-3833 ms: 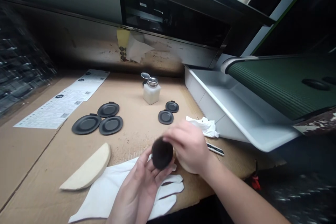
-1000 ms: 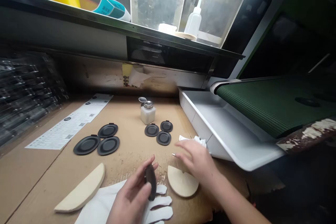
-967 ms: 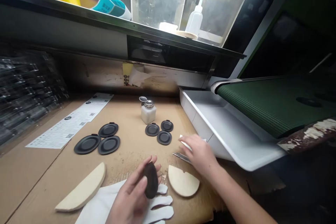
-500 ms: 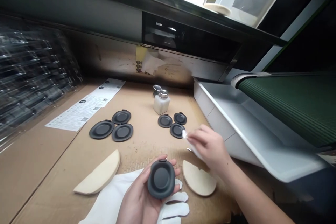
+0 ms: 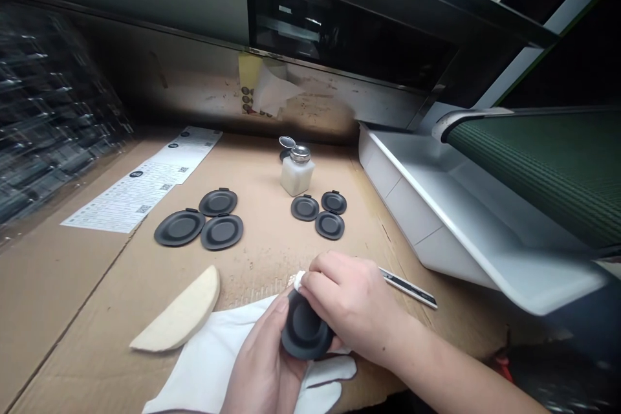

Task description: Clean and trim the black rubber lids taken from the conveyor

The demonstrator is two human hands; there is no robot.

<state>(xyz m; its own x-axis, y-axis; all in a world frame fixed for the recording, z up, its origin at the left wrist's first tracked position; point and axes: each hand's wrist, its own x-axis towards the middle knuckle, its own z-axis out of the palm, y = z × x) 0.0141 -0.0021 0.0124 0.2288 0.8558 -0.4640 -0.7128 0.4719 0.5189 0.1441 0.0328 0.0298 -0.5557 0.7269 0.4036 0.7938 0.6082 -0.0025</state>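
My left hand [image 5: 264, 362] holds a black oval dished part [image 5: 305, 330] from below, its hollow face up. A small white wad of cloth [image 5: 299, 280] is pinched in my right hand [image 5: 352, 301] and pressed at the part's upper edge; the fingers cover the part's right side. Beneath my hands lies a white glove [image 5: 204, 362]. A utility knife [image 5: 410, 288] rests on the cardboard, partly hidden by my right hand. Farther back are several similar black parts, one group at left [image 5: 222, 231] and a smaller-looking group at right [image 5: 330, 225].
A squarish dispenser bottle [image 5: 297, 174] with its metal lid raised stands at the back. At right are a white tray [image 5: 412, 200] and a green conveyor belt [image 5: 543, 168]. Clear plastic trays [image 5: 53, 97] stack at left beside a printed label sheet [image 5: 130, 191]. A cream half-round pad [image 5: 182, 314] lies front left.
My right hand has moved left and down with the white cloth, onto the black part's upper edge. The knife now shows more. The view has tilted down, and the right-hand cream pad is covered.
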